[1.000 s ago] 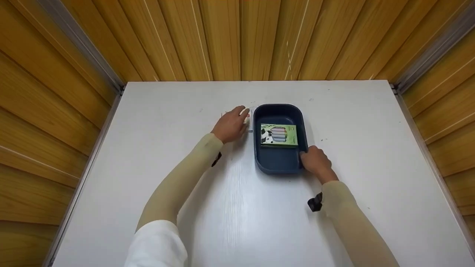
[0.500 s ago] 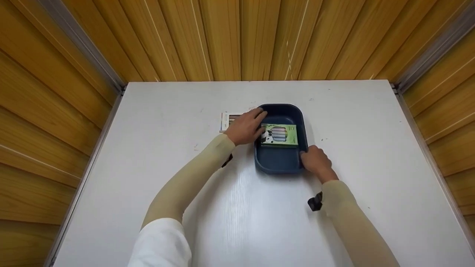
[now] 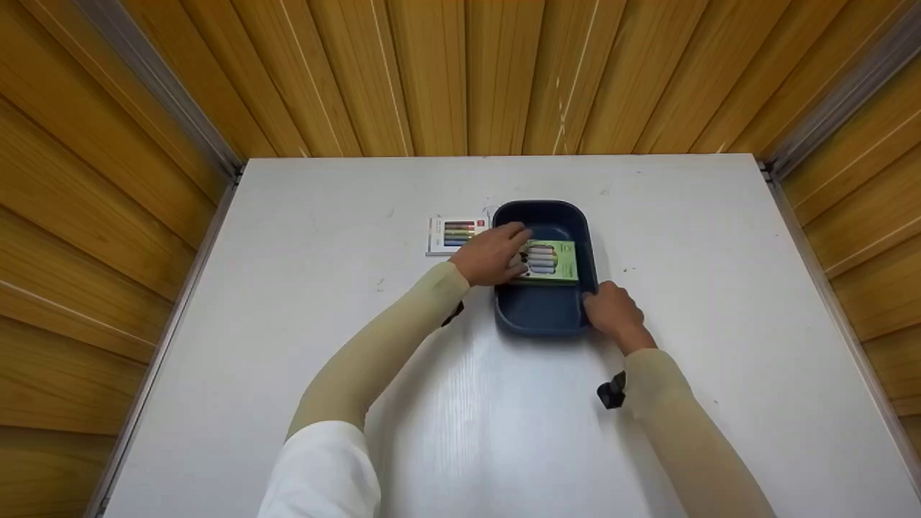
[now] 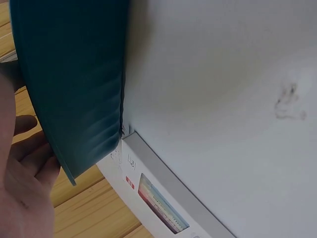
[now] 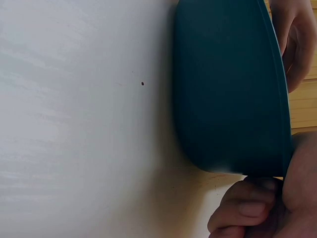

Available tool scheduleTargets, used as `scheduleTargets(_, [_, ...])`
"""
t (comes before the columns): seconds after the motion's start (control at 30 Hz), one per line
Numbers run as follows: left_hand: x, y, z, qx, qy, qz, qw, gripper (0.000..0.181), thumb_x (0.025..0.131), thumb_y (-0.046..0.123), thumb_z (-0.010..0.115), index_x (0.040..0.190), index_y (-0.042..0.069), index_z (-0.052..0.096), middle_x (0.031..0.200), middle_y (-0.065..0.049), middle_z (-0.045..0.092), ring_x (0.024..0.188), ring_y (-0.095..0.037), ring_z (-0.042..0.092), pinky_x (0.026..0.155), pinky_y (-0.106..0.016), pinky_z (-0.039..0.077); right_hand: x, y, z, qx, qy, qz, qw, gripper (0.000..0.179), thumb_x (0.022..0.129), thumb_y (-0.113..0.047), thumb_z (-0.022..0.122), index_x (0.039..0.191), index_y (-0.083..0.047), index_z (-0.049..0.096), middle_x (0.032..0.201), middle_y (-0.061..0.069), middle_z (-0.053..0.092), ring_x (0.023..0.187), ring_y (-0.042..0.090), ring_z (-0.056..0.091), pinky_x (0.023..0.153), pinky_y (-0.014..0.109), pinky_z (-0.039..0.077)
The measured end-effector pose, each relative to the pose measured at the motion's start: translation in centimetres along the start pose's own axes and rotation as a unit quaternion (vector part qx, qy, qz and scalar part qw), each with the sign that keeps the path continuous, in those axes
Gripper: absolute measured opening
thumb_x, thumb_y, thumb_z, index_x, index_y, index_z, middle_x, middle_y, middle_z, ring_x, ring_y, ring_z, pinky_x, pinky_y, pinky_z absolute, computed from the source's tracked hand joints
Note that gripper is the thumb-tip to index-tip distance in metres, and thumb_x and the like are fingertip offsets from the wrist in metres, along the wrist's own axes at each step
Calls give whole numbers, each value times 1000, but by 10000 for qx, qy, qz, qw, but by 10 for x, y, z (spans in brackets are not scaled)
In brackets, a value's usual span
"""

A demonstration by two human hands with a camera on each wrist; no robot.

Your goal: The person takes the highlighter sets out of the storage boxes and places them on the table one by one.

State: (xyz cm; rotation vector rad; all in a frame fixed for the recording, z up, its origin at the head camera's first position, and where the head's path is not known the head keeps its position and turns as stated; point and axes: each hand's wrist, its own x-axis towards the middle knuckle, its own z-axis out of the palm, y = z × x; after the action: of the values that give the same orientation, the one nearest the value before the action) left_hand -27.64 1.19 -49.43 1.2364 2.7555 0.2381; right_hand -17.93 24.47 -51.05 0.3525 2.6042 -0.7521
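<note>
A dark blue plastic bin [image 3: 540, 316] stands on the white table. Inside it lies a green box [image 3: 566, 262] printed with pastel-coloured sticks. My left hand [image 3: 491, 255] reaches across the bin's left rim, its fingers over the left part of the box; whether they touch it I cannot tell. In the left wrist view, the left hand's fingers [image 4: 34, 156] show behind the bin's wall. At the near right corner, my right hand [image 3: 614, 313] grips the rim, thumb on top and fingers curled outside. Left of the bin lies a flat white box [image 3: 437, 237] with coloured sticks in its window.
The white table [image 3: 324, 288] reaches back to a wall of wooden slats [image 3: 496, 79]. Slatted panels also flank it on the left and right. A few dark marks dot the tabletop.
My left hand has moved right, from over the white box to above the green box in the bin, uncovering most of the white box. The right hand keeps its grip on the rim.
</note>
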Motion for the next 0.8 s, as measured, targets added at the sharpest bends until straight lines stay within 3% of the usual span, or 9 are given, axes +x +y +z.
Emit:
scheduleTargets(0.23, [2, 3, 4, 18, -178, 88, 9998, 69, 95, 46, 56, 148, 8, 35, 150, -11, 39, 137, -23, 43, 113, -36, 36, -1, 1, 0, -4, 18, -21, 10000, 49, 98, -27, 33, 122, 12, 50, 111, 26, 61, 87, 31, 56, 71, 42, 45])
scheduleTargets(0.5, [4, 3, 7, 193, -158, 96, 9996, 73, 92, 47, 60, 148, 9, 34, 149, -12, 40, 136, -24, 43, 112, -36, 37, -1, -1, 0, 26, -7, -11, 10000, 52, 99, -29, 32, 129, 12, 45, 121, 29, 57, 94, 33, 54, 79, 48, 45])
scheduleTargets(0.8, [5, 6, 9, 208, -137, 105, 9996, 71, 91, 46, 62, 146, 9, 37, 145, -12, 43, 131, -25, 48, 110, -37, 40, -1, -1, 0, -21, -33, 57, 10000, 50, 99, -28, 33, 125, 12, 48, 114, 26, 59, 90, 32, 55, 75, 45, 45])
